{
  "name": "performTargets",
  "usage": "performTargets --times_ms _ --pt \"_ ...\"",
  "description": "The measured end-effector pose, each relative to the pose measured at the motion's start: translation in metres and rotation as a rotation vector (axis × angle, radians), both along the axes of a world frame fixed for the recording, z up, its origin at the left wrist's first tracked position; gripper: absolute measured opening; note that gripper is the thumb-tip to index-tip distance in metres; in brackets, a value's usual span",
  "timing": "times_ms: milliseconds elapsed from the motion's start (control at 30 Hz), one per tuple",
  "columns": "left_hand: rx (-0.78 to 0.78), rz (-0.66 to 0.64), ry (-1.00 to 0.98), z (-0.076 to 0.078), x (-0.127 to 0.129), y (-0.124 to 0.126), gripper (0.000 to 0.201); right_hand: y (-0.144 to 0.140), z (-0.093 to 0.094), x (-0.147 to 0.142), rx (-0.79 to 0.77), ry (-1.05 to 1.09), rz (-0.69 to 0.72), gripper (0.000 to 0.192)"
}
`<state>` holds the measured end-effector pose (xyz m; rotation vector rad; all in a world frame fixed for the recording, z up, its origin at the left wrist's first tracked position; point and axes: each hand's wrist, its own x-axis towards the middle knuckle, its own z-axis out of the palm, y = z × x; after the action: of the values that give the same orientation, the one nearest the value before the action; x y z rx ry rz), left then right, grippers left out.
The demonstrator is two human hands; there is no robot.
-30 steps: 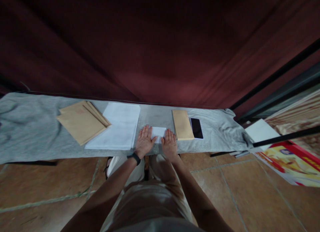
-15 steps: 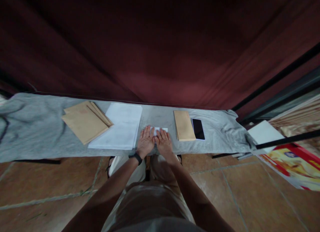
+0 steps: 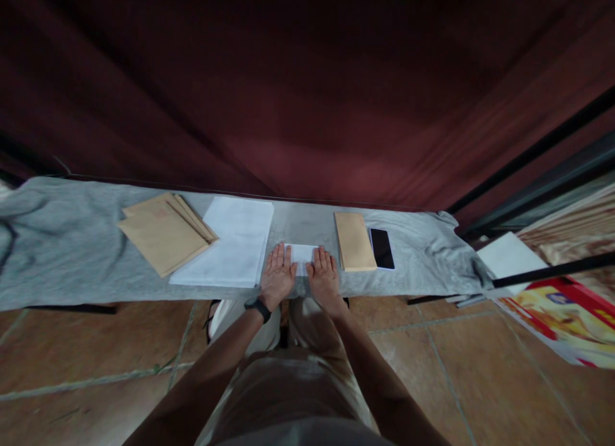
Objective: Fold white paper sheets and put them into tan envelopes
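A small folded white sheet of paper (image 3: pixel 302 254) lies flat near the front edge of the cloth-covered bench. My left hand (image 3: pixel 278 273) rests flat on its left end, fingers stretched forward. On the right end lies my right hand (image 3: pixel 323 276), also flat with fingers extended. Between the two hands the middle of the paper shows; its ends are partly hidden beneath them. Just left of my left hand is a stack of larger white paper sheets (image 3: pixel 233 241). Right of my right hand, brown envelopes (image 3: pixel 354 241) are piled neatly.
More brown envelopes (image 3: pixel 163 234) overlap the white stack's left side. A dark-screened phone (image 3: pixel 382 248) lies beside the right envelopes. Grey cloth (image 3: pixel 72 241) covers the narrow bench, with a dark red curtain (image 3: pixel 307 113) behind it. A printed carton (image 3: pixel 562 311) stands at right.
My hands have slid apart along the folded paper, the left one leftward and the right one rightward. More of the paper's middle now shows between them.
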<state>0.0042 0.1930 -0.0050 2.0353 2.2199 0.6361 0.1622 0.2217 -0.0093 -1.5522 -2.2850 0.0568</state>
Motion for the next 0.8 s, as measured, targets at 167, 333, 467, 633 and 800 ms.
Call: performTargets --times_ms 167,333,467,633,800 --pt "0.030 0.046 0.001 -0.003 0.000 -0.016 0.060 -0.001 0.001 0.001 -0.002 0.009 0.014 0.057" --pt "0.051 0.072 -0.015 -0.001 0.001 -0.029 0.060 -0.001 0.001 0.001 0.015 0.027 0.011 0.056" --pt "0.063 0.070 -0.027 0.002 0.000 -0.032 0.058 -0.001 0.000 0.001 0.028 0.036 0.016 0.057" --pt "0.027 0.049 -0.159 0.005 -0.008 -0.026 0.053 -0.001 -0.001 0.001 0.025 0.019 0.008 0.058" --pt "-0.002 0.123 -0.410 0.017 -0.017 -0.008 0.052 -0.002 0.001 0.001 0.029 0.017 0.009 0.057"
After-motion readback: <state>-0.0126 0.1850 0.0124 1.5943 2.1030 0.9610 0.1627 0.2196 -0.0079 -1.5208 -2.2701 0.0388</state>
